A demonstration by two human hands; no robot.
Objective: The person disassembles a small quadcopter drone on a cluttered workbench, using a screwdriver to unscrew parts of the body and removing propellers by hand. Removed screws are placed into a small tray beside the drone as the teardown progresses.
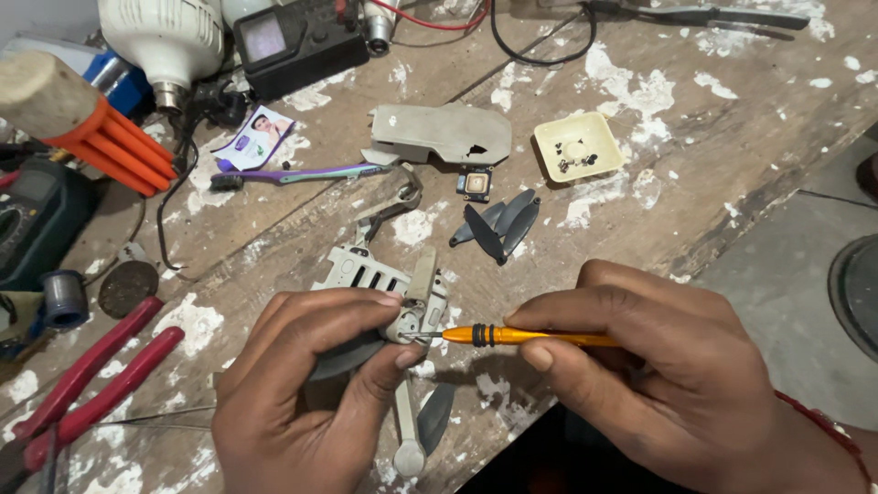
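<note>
Left hand [306, 384] pinching light-grey drone body [402, 293] at front edge of paint-spattered wooden bench [302, 229], thumb and fingers pressed round motor end of one folding arm; dark blade poking out below palm. Right hand [640, 366] closed pen-style on orange precision screwdriver [512, 335], tip set in at arm joint, just by left thumb. Drone body prob. light, thin plastic shell w/ slots, stiff but brittle; arms and blades likely flex or snap, so best held by solid core near hinge, not by blades. Screws tiny, easy to lose. Small cream square tray [578, 146] w/ dark specks inside, upper right, well apart. Grey top cover [444, 133] lying loose beyond, small square module [475, 184] just beside it, spare dark propeller blades [498, 227] fanned near. Small card packet [259, 137], white and purple w/ printed picture, flat at upper left, purple toothbrush [293, 174] touching its lower edge. Red-handled pliers [91, 380] at left edge, multimeter [32, 220] above them.
</note>
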